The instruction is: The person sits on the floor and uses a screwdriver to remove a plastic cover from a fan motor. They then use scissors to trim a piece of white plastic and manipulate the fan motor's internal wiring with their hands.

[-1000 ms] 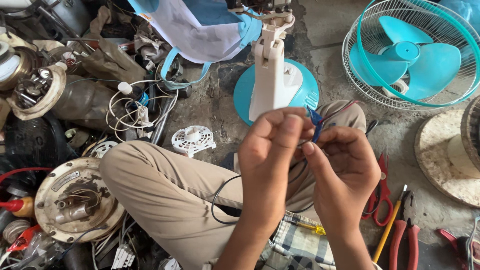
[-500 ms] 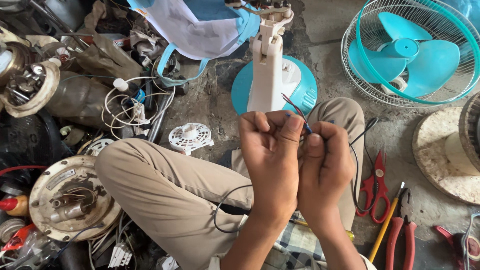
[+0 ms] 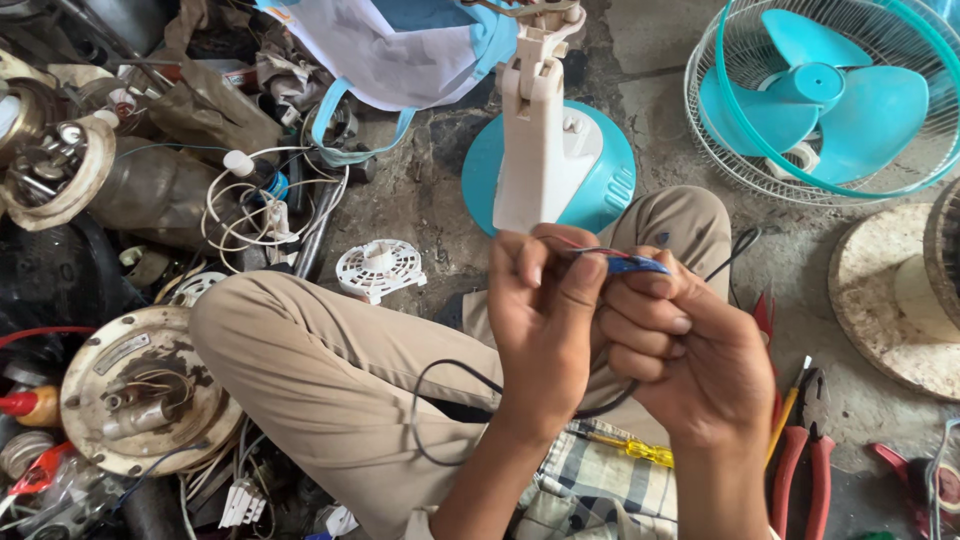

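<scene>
Both hands (image 3: 545, 330) (image 3: 690, 350) now pinch the blue wire (image 3: 632, 264) lower.

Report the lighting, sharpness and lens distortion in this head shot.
Head view: soft, even daylight, no hard shadows or glare; the left hand, right hand and blue wire piece are sharp, without motion blur; the wide lens bends the edges, as at the fan cage.
</scene>
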